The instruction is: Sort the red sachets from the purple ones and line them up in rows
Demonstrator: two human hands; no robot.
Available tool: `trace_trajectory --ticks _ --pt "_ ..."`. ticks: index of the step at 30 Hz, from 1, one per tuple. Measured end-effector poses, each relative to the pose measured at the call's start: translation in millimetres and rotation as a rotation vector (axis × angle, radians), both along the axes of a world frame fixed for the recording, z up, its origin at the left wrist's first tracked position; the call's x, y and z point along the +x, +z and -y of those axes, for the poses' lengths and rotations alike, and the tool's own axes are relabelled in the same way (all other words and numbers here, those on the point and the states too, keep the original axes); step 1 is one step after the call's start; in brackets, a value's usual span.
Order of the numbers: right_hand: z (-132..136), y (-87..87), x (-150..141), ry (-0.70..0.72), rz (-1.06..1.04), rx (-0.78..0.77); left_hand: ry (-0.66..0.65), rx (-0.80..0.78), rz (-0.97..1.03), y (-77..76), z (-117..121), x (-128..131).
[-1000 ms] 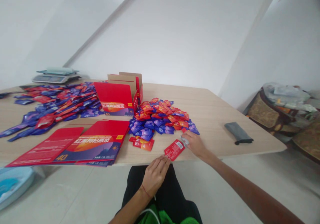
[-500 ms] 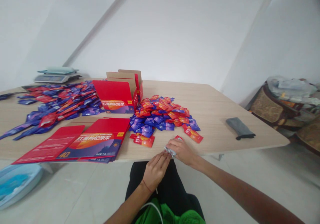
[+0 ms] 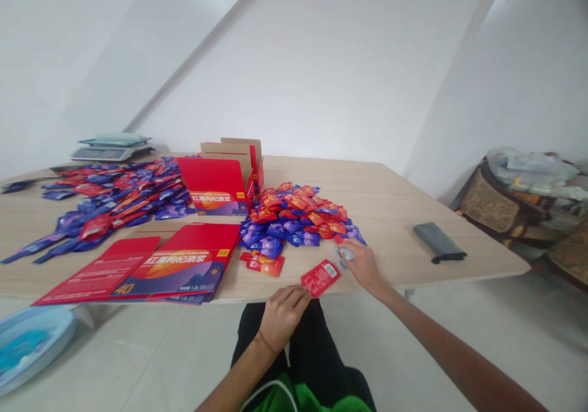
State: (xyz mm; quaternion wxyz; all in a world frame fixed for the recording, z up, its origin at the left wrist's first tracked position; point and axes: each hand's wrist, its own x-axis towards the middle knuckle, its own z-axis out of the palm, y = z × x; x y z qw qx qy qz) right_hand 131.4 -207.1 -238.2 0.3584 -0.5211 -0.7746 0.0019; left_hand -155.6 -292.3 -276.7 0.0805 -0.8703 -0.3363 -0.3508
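Note:
My left hand (image 3: 283,313) rests at the table's front edge, fingers curled, its fingertips touching the corner of a red sachet (image 3: 320,277) that lies flat on the wood. My right hand (image 3: 362,262) reaches to the near right edge of a heap of red and purple sachets (image 3: 294,219) and pinches a small silvery sachet (image 3: 344,254) there. Two more red sachets (image 3: 261,262) lie just left of the flat one.
An open red carton (image 3: 220,182) stands behind the heap. Flattened red cartons (image 3: 151,264) lie at the front left, with more sachets (image 3: 105,198) spread beyond them. A scale (image 3: 110,146) sits far left, a grey pouch (image 3: 437,242) at right, a blue basin (image 3: 27,344) on the floor.
My right hand went from close beside the left hand back out to the pile's edge. A red sachet now lies flat between both hands.

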Motion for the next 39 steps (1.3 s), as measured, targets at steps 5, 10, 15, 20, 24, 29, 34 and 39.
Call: trace_trajectory --ticks 5,10,15,20,24,29,34,39 --pt "24.1 26.7 8.5 0.0 -0.117 0.163 0.131 -0.162 0.175 11.9 -8.5 -4.9" --pt "31.9 51.0 -2.6 0.045 -0.125 0.258 0.232 -0.233 0.169 22.4 -16.9 -1.0" --pt "31.5 53.8 -30.6 0.146 -0.022 0.207 0.198 -0.116 0.036 28.9 -13.5 -2.5" --pt "31.6 39.7 -75.7 0.318 0.114 0.038 -0.008 -0.006 -0.077 10.4 -6.2 -7.4" --pt "33.0 13.9 -100.0 0.442 0.305 -0.134 -0.039 0.047 -0.083 -6.4 -3.9 -12.0" --pt "10.1 4.5 -79.3 0.224 0.448 -0.2 -0.022 0.053 -0.044 -13.0 -3.4 -14.4" --pt "-16.1 22.2 -48.5 0.004 0.468 -0.271 -0.015 0.061 -0.007 -13.7 -3.7 -12.5" --pt "5.5 37.7 -60.9 0.109 0.27 -0.115 0.009 0.063 -0.01 -12.5 -3.8 -10.8"
